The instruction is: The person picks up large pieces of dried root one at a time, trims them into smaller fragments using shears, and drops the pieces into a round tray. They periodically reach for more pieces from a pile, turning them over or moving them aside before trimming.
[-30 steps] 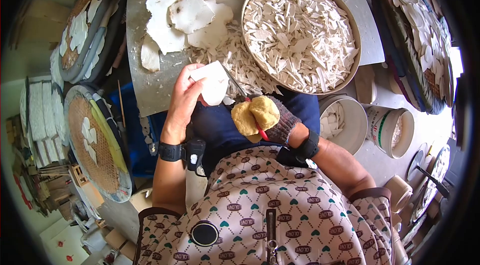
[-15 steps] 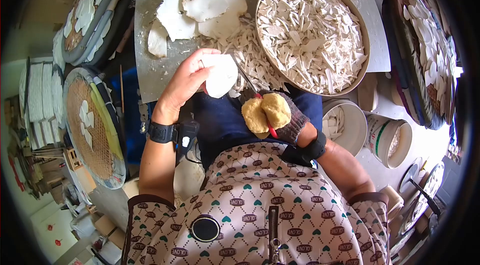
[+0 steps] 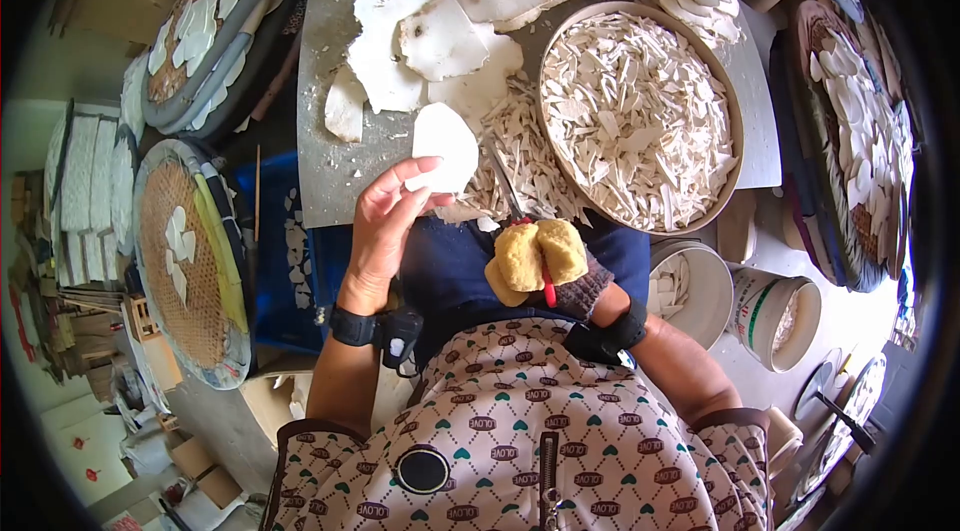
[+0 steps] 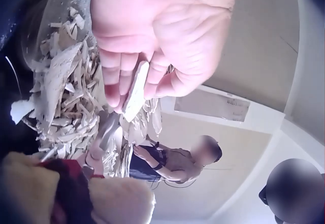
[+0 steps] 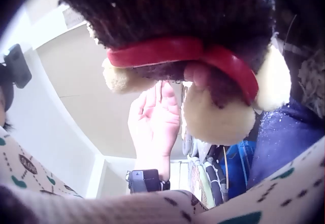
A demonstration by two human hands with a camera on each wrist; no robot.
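A flat white piece (image 3: 447, 143), cut smooth along its rounded edge, stands up from the fingertips of my bare left hand (image 3: 380, 231). Thumb and fingers pinch it at its lower edge, and the left wrist view shows the piece (image 4: 136, 93) nearly edge-on. My right hand (image 3: 586, 293), in a dark knitted glove with yellow foam pads (image 3: 520, 257) on the fingers, grips red-handled scissors (image 3: 507, 183). Their blades point away from me, just right of the piece. In the right wrist view the red handles (image 5: 157, 52) loop around the gloved fingers.
A metal sheet (image 3: 325, 181) over my lap bears large white slabs (image 3: 435, 41), a heap of cut strips (image 3: 530, 151) and a round tray (image 3: 737, 121) full of strips. Buckets (image 3: 715, 296) stand at right. Woven racks (image 3: 160, 211) flank both sides. Another person (image 4: 177, 163) appears beyond.
My left hand has turned the white piece, which now points up from the fingertips instead of hanging beside the thumb. The scissors stay in my right hand; the head view has shifted.
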